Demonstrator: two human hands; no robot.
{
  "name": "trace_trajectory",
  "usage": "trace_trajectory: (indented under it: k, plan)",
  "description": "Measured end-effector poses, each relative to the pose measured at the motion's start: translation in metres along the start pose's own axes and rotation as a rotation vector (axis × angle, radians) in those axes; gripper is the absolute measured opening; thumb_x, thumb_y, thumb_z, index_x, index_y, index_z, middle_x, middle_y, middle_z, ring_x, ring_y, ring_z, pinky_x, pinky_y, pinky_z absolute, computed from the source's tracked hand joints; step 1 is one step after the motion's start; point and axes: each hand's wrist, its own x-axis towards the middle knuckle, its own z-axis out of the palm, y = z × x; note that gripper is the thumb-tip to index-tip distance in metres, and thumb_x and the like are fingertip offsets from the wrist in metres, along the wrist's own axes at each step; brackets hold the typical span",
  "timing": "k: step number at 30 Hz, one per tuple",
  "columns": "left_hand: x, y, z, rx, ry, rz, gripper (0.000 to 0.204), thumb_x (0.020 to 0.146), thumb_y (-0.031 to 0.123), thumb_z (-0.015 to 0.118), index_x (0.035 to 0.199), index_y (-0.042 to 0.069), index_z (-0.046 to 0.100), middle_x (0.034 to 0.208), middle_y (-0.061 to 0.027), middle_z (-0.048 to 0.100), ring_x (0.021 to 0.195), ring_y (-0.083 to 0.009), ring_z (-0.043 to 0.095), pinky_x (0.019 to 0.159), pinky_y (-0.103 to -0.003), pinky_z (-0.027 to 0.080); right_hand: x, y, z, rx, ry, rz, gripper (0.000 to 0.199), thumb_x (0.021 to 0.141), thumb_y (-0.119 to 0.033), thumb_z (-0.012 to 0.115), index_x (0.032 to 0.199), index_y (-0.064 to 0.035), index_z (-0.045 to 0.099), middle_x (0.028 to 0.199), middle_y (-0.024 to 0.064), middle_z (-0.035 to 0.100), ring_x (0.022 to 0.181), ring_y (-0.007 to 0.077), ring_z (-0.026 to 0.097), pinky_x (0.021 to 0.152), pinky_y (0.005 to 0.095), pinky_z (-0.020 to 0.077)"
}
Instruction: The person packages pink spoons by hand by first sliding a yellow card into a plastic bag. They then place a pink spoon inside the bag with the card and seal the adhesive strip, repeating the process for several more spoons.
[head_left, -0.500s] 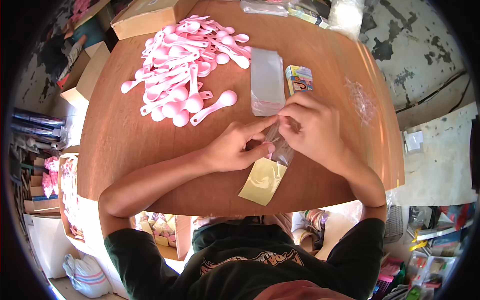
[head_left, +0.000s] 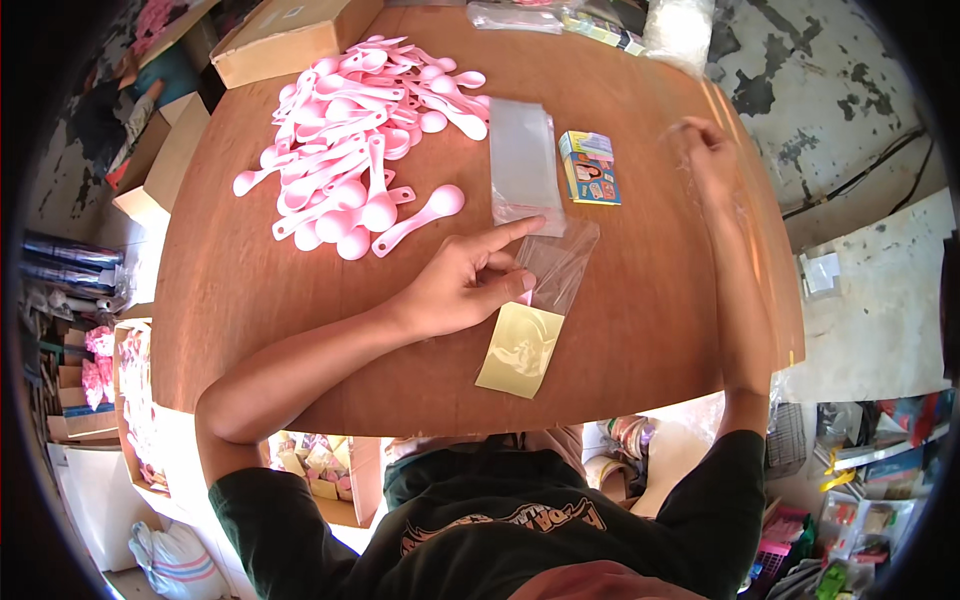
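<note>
My left hand point(head_left: 470, 280) pinches a clear plastic bag point(head_left: 568, 262) between thumb and bent fingers, its index finger stretched along the bag's upper end. A yellow card point(head_left: 520, 350) shows in the lower part of the bag, and a bit of pink peeks out beside my thumb. Over the table's right side hovers my right hand point(head_left: 708, 160), fingers bent and partly blurred; whether anything is in them I cannot make out. A stack of clear bags point(head_left: 522, 165) lies just beyond my left hand, with a small colourful box point(head_left: 590, 168) to its right.
Pink scoops point(head_left: 345, 150) are heaped at the far left of the wooden table point(head_left: 640, 330). A cardboard box point(head_left: 290, 40) stands behind them. Plastic packs point(head_left: 515, 17) and a white roll point(head_left: 678, 35) lie along the back edge. Another person's arm point(head_left: 145, 105) shows at the far left.
My right hand has left the bag's top and moved right and away from me. The bag now lies spread out flatter, still in my left hand, which has barely moved.
</note>
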Motion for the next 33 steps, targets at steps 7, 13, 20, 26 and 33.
trace_trajectory:
  k: [7,13,20,26,33]
  plan:
    - [0.001,-0.005,0.000,-0.062,0.009,-0.008,0.060,0.098,0.014,0.059,0.150,0.003,0.031,0.084,-0.0054,0.070,0.081,-0.0062,0.061,0.076,-0.023,0.047,0.025,0.084,-0.056,-0.695,-0.411,-0.551,0.023,0.079,-0.001,0.062,0.099,-0.0055,0.072,0.096,0.0139,0.071,0.086,0.0270,0.068,0.075,0.0363,0.0542]
    - [0.000,-0.001,-0.001,-0.045,-0.014,-0.030,0.061,0.098,0.012,0.059,0.150,0.003,0.030,0.086,-0.0069,0.071,0.083,-0.0071,0.062,0.077,-0.024,0.048,0.022,0.083,-0.072,-0.455,-0.261,-0.255,0.033,0.078,0.005,0.056,0.106,-0.0040,0.071,0.098,0.0133,0.072,0.085,0.0208,0.069,0.074,0.0300,0.0536]
    - [0.002,0.000,0.003,-0.099,0.045,0.073,0.063,0.096,0.009,0.060,0.150,0.005,0.029,0.085,-0.0066,0.071,0.080,-0.0055,0.062,0.070,-0.022,0.049,-0.030,-0.004,-0.031,-0.070,-0.237,-0.167,0.019,0.090,-0.006,0.061,0.105,-0.0016,0.071,0.098,0.0041,0.072,0.088,0.0106,0.064,0.077,0.0259,0.0504]
    - [0.000,-0.003,0.003,-0.151,0.128,0.142,0.066,0.097,0.010,0.061,0.151,0.003,0.024,0.089,-0.0073,0.072,0.084,-0.0070,0.063,0.076,-0.024,0.050,-0.119,-0.083,0.008,0.270,-1.027,-0.010,0.028,0.091,-0.023,0.070,0.110,-0.0029,0.069,0.091,0.0030,0.070,0.086,0.0073,0.063,0.074,0.0241,0.0497]
    - [0.002,0.007,-0.003,-0.108,0.193,0.174,0.052,0.099,0.009,0.056,0.145,-0.003,0.033,0.101,-0.0112,0.071,0.097,-0.0127,0.065,0.086,-0.027,0.051,-0.148,-0.096,0.029,0.548,-0.750,0.198,0.018,0.093,-0.008,0.065,0.106,0.0052,0.067,0.094,0.0060,0.070,0.088,0.0091,0.065,0.079,0.0234,0.0530]
